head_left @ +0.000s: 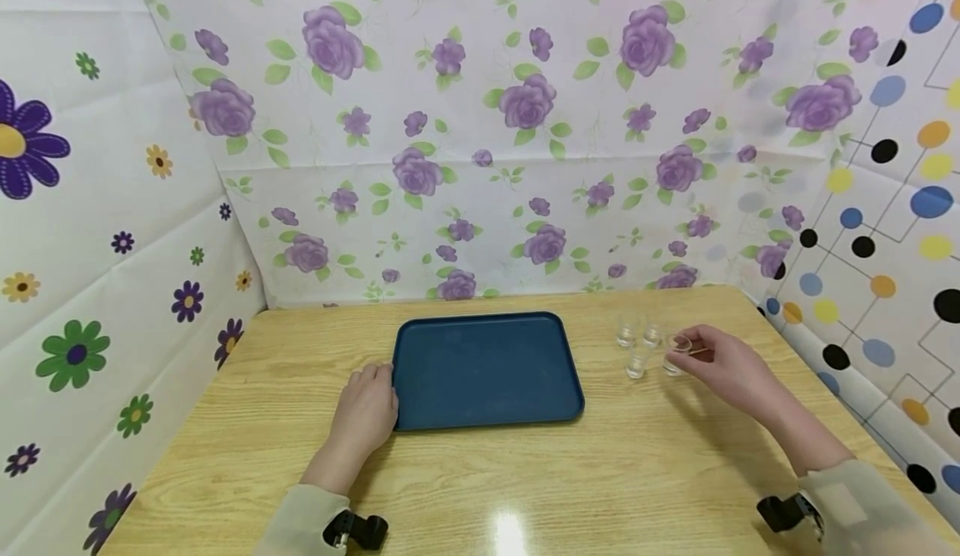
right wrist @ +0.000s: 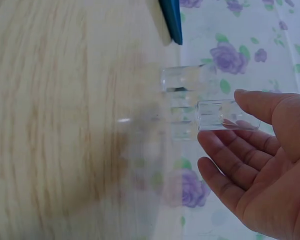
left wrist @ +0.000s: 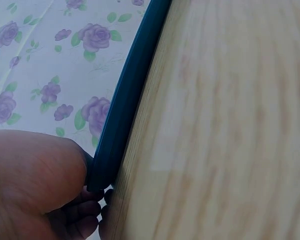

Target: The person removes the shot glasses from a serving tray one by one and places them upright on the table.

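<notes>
A dark blue rectangular tray (head_left: 487,370) lies flat on the wooden table. At its left edge, near the front corner, my left hand (head_left: 363,410) holds on with curled fingers. The left wrist view shows the tray's rim (left wrist: 122,105) from the side, against that hand's thumb base; part of the fingers is hidden. To the right, my right hand (head_left: 723,366) pinches a small clear shot glass (right wrist: 222,115) between thumb and fingers, upright. Several similar shot glasses (head_left: 636,366) stand close together just left of it, partly hidden behind the held one in the right wrist view.
The wooden table (head_left: 480,481) reaches back to a flowered cloth wall (head_left: 480,231). Patterned cloths also close off the left and right sides. A bare stretch of tabletop separates the tray from the glasses.
</notes>
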{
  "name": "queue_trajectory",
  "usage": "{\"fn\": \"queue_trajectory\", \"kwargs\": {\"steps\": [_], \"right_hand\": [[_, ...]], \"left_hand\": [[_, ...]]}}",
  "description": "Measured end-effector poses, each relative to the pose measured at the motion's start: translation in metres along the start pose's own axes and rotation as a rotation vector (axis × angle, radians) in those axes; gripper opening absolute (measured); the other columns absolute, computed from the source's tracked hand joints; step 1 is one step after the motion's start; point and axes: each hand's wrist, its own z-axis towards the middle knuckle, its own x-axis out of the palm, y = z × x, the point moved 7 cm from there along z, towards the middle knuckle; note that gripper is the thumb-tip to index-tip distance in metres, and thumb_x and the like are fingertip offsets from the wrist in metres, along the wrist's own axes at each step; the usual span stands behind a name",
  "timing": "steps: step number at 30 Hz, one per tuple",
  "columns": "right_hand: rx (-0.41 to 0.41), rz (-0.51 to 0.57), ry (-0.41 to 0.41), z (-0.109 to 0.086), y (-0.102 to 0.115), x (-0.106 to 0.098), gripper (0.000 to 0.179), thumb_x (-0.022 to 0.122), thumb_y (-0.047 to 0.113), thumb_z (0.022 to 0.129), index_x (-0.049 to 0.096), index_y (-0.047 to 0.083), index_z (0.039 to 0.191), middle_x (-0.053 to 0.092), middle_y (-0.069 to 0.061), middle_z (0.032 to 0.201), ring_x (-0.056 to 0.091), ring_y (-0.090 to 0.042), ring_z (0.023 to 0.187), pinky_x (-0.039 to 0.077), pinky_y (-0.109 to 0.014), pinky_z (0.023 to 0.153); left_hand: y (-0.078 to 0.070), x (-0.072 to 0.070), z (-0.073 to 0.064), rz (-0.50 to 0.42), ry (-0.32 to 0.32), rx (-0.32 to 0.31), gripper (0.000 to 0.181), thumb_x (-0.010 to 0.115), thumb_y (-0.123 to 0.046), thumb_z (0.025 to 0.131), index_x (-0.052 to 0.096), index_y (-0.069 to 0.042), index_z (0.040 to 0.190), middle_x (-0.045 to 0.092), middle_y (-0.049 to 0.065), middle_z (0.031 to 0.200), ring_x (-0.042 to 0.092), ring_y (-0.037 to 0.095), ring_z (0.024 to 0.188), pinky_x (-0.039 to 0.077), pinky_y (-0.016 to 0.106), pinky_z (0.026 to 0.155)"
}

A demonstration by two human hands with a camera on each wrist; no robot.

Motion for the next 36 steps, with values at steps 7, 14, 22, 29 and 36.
{"fn": "queue_trajectory", "kwargs": {"steps": [7, 14, 22, 29, 36], "right_hand": [[-0.007, 0.008, 0.025, 0.010, -0.011, 0.007, 0.052, 0.071, 0.040, 0.111, 0.064, -0.002, 0.141, 0.071, -0.020, 0.132, 0.070, -0.040, 0.119, 0.060, -0.058, 0.095], [0.002, 0.006, 0.042, 0.018, -0.018, 0.012, 0.051, 0.072, 0.039, 0.110, 0.064, -0.001, 0.140, 0.070, -0.020, 0.132, 0.069, -0.041, 0.120, 0.059, -0.058, 0.097], [-0.005, 0.004, 0.061, 0.022, -0.019, 0.016, 0.050, 0.073, 0.040, 0.109, 0.065, -0.001, 0.138, 0.071, -0.018, 0.130, 0.069, -0.041, 0.120, 0.059, -0.057, 0.095], [-0.001, 0.010, 0.067, 0.024, -0.021, 0.019, 0.053, 0.073, 0.041, 0.109, 0.064, -0.002, 0.139, 0.070, -0.019, 0.131, 0.068, -0.041, 0.121, 0.059, -0.057, 0.096], [0.003, 0.018, 0.084, 0.025, -0.018, 0.021, 0.051, 0.073, 0.039, 0.109, 0.064, -0.001, 0.138, 0.069, -0.020, 0.133, 0.068, -0.042, 0.123, 0.060, -0.056, 0.097]], "left_hand": [[0.001, 0.003, 0.000, -0.001, 0.003, -0.002, 0.038, 0.064, -0.002, 0.107, 0.063, 0.015, 0.141, 0.066, 0.030, 0.131, 0.062, 0.047, 0.113, 0.056, 0.058, 0.095], [0.002, 0.004, 0.001, -0.002, 0.014, -0.002, 0.039, 0.064, -0.002, 0.107, 0.062, 0.015, 0.142, 0.065, 0.031, 0.133, 0.062, 0.048, 0.115, 0.056, 0.058, 0.097], [0.002, 0.002, 0.000, 0.006, 0.009, 0.003, 0.038, 0.064, -0.002, 0.107, 0.063, 0.015, 0.141, 0.066, 0.031, 0.132, 0.063, 0.047, 0.114, 0.056, 0.058, 0.096], [0.002, 0.002, 0.000, 0.005, 0.003, 0.002, 0.038, 0.064, -0.002, 0.107, 0.063, 0.015, 0.141, 0.066, 0.031, 0.131, 0.063, 0.047, 0.113, 0.056, 0.058, 0.096], [0.002, 0.003, 0.001, 0.009, 0.000, 0.004, 0.037, 0.065, -0.001, 0.107, 0.063, 0.015, 0.140, 0.066, 0.031, 0.130, 0.063, 0.047, 0.112, 0.057, 0.057, 0.096]]}}
